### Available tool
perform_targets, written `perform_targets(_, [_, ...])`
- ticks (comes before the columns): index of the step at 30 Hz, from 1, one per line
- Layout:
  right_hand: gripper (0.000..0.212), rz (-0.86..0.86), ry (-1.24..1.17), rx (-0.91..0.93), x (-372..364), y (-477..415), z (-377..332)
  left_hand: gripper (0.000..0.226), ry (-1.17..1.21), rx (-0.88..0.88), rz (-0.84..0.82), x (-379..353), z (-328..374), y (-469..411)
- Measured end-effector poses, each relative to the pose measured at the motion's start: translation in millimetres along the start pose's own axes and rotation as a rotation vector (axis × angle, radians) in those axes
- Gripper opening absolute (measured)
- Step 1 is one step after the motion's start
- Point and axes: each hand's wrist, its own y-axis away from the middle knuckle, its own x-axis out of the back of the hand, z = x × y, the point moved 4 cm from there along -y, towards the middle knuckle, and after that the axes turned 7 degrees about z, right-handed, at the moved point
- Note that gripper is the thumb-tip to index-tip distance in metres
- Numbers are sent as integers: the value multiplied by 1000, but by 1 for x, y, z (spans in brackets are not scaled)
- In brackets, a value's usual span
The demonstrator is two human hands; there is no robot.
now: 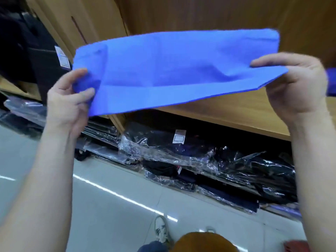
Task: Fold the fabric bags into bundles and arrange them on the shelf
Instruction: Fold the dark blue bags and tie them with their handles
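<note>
I judge I'm mid-fold. The wooden shelf runs smooth and pale across the view, with glossy plastic-wrapped dark packs stacked beneath it. In front of it, held in the air, is the blue fabric bag, a flat, matte, soft rectangle creased lengthwise near its lower edge. My left hand pinches its bunched left end and my right hand pinches the right corner. The next move calls for bringing both ends together evenly.

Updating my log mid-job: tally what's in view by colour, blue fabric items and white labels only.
Blue fabric bag, held by left hand and right hand: 1
Blue fabric at the right edge: 1
White labels: 2
Total: 4
</note>
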Motion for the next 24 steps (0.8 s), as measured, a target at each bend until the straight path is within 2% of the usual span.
perform_targets(2, [57, 35, 82, -217, -4, 6, 35, 57, -200, 99, -63, -4, -20, -9])
perform_targets(5, [48, 179, 310, -469, 5, 17, 99, 66, -647, 190, -200, -10, -63, -30])
perform_targets(7, [38, 242, 378, -570, 5, 19, 125, 67, -865, 173, -271, -15, -77, -44])
perform_targets(9, [25, 296, 458, -593, 5, 13, 135, 67, -1058, 100, -324, -26, -81, -52])
perform_targets(13, [63, 308, 781, -553, 6, -21, 143, 66, -1320, -49, -379, -46, -83, -75])
perform_targets(14, [61, 318, 842, -551, 5, -30, 145, 61, -1351, -63, -396, -49, -83, -82])
perform_targets(17, [16, 351, 858, -468, -11, -54, 149, 46, -1357, -120, -381, -56, -85, -96])
perform_targets(19, [19, 344, 745, -340, -20, -68, 159, 45, -1292, -200, -316, -55, -86, -103])
perform_targets(24, [21, 367, 630, -44, -32, -86, 169, 62, -1236, -366, -213, -57, -94, -116])
